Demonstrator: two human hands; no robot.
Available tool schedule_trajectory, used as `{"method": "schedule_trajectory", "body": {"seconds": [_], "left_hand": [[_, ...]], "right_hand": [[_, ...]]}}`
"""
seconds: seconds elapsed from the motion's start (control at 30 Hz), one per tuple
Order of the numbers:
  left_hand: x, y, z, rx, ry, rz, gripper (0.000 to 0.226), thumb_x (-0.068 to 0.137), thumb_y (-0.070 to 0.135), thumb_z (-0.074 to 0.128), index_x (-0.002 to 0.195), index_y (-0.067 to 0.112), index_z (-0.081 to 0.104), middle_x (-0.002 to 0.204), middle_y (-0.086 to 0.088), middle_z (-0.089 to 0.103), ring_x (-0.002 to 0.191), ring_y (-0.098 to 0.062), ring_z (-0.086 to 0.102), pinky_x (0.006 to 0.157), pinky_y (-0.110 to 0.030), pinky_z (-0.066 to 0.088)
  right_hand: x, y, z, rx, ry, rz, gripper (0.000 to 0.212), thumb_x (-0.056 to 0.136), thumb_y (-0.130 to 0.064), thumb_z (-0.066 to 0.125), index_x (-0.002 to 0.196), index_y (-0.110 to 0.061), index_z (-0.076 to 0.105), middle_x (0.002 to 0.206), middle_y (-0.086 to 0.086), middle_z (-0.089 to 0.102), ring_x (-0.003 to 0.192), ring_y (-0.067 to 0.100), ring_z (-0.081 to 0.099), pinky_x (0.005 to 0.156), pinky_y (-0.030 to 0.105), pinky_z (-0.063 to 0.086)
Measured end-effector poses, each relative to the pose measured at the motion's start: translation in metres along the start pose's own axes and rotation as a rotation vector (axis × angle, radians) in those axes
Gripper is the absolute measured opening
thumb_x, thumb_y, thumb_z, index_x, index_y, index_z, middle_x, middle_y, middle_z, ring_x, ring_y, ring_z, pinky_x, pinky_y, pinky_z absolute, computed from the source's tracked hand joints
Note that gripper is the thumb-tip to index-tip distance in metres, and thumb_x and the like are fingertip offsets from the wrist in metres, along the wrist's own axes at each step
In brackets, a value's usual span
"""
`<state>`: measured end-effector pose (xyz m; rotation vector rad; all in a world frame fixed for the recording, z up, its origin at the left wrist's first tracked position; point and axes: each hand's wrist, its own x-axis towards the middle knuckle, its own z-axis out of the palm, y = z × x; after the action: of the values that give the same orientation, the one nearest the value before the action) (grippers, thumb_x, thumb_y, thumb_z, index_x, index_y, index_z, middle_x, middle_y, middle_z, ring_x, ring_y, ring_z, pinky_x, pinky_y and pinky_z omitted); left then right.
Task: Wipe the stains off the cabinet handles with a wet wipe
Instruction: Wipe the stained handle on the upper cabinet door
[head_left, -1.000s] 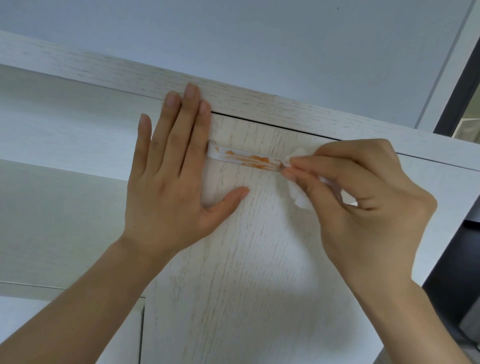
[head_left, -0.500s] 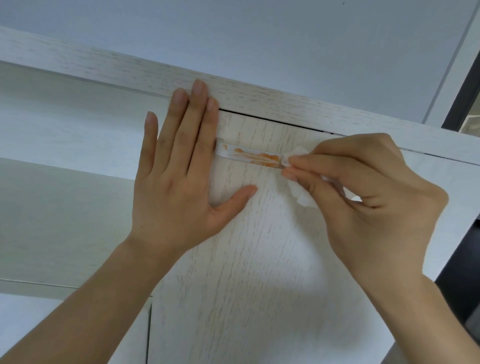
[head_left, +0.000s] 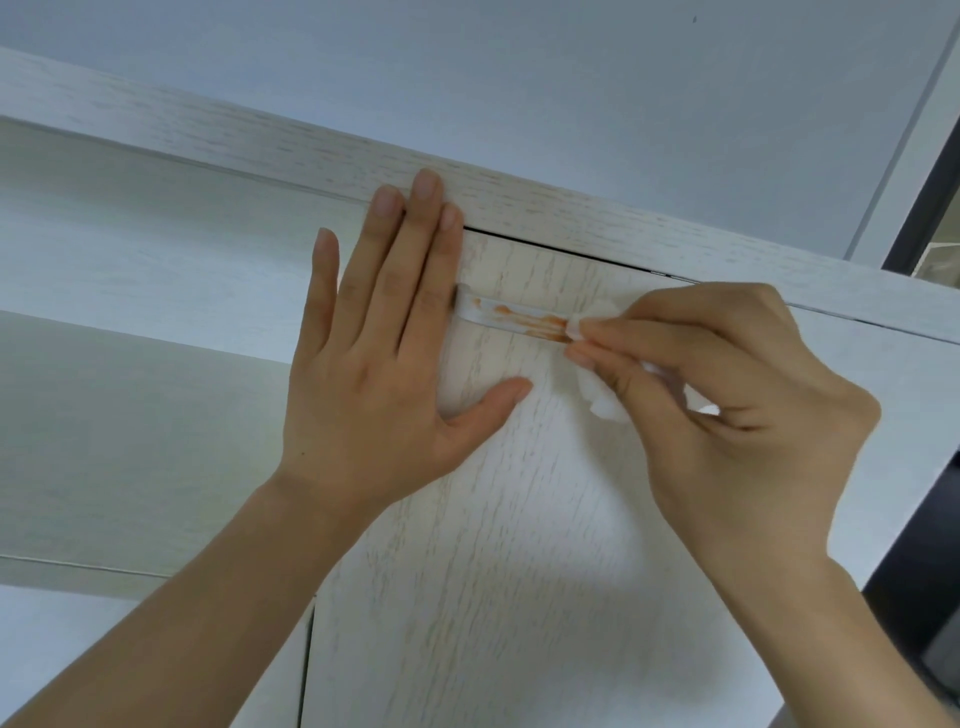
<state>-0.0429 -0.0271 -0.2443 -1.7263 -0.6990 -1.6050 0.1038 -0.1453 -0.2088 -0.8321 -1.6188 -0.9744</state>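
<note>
Item, cabinet door (head_left: 519, 493): pale wood-grain panel, sitting shut under the cabinet's top rail (head_left: 260, 150), a thin dark gap showing along its upper edge. Item, handle (head_left: 511, 316): a short pale bar lying crosswise near the top of the door, carrying orange stains (head_left: 530, 319) smeared along most of its visible length, heaviest toward the end nearest the wipe. Item, left hand (head_left: 384, 364): lying flat and spread wide, holding nothing, fingertips reaching onto the top rail, the finger nearest the handle touching or covering the handle's far end, thumb resting on the door below the handle; it appears to be bracing the door. Item, right hand (head_left: 727, 405): pinching a bunched white wet wipe (head_left: 597, 384) between thumb and fingers, the wipe's tip pressing against the stained end of the handle, the rest of the wipe hanging below the handle against the door. Step in hand, by judgement: wiping is only beginning, since nearly all the orange is showing uncleaned. Next move, by judgement: the wipe is needing to be drawn along the handle toward the left hand with firm pressure, and that hand is likely needing to shift clear of the handle's end.
</note>
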Motion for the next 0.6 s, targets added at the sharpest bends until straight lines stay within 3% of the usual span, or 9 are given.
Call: {"method": "schedule_trajectory", "body": {"seconds": [0.4,0.6], "left_hand": [[-0.0008,-0.0019,0.0013,0.023,0.006,0.016,0.088,0.092,0.063,0.042,0.145,-0.005,0.022,0.15,-0.015,0.017,0.141,-0.033,0.021,0.116,-0.051,0.011],[0.0005,-0.0017,0.0,-0.003,-0.008,0.02,0.088,0.092,0.062,0.043,0.144,-0.006,0.024,0.149,-0.016,0.017,0.141,-0.034,0.021,0.116,-0.051,0.01]], "right_hand": [[-0.002,-0.0029,0.0039,-0.016,-0.001,-0.022,0.005,0.084,-0.01,0.073,0.088,-0.008,0.073,0.085,-0.005,0.061,0.083,0.011,0.057,0.078,0.016,0.044],[-0.0013,-0.0032,-0.0008,0.066,0.038,0.081,0.017,0.083,-0.014,0.073,0.097,-0.014,0.064,0.086,-0.006,0.06,0.081,0.008,0.056,0.076,0.011,0.043]]}}
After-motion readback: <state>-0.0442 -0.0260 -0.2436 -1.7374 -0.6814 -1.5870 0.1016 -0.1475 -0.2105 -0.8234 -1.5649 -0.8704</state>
